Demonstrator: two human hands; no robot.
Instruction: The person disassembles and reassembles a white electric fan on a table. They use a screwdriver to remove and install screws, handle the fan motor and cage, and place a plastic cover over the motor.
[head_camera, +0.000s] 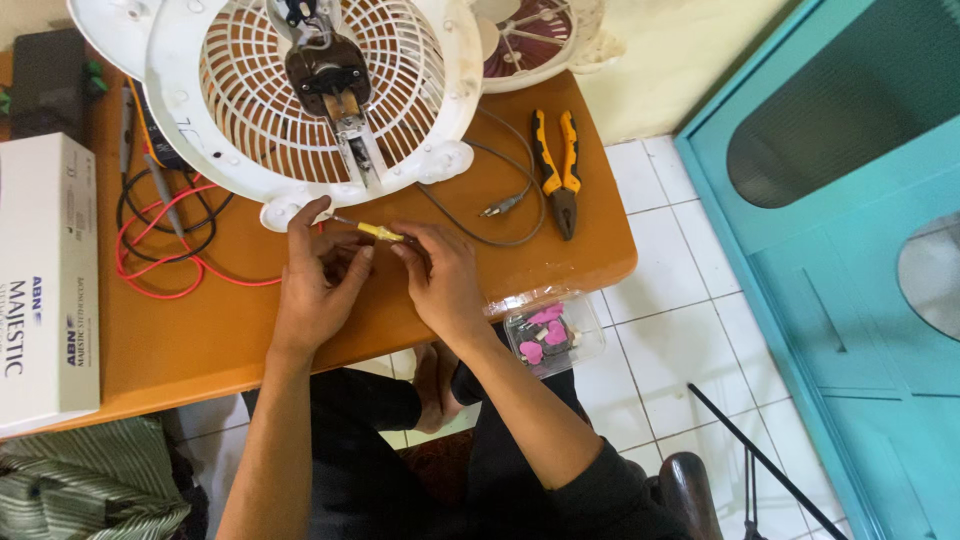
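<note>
— Screwdriver (380, 232), the small yellow one, where is it?
— Both hands pinch it. It sits just below the white fan (310, 95), over the wooden table (250, 320).

— What does the left hand (318, 280) do?
— Its fingers are curled narrow around the thin metal end, right under the fan's rim.

— And the right hand (442, 280)?
— Its fingertips are closed on the yellow handle. It is a bit farther right below the fan.

— What shows on the fan?
— A round white grill lies flat, with a brown motor part (328, 72) in its middle.

— What else is near the fan?
— Red wires (150, 265) and black wires (135, 190) curl at the fan's lower left. A gray cord (500, 205) loops at its lower right. Pliers (558, 165) with orange and black handles lie just right of the fan. A second fan part (535, 40) touches the fan's top right edge.

— Anything farther from the fan?
— A white box (45, 280) lies far to its left. A clear box (555, 333) with pink bits sits well below and right of the fan, at the table's edge. A teal door (850, 250) stands well to the right of the fan.
</note>
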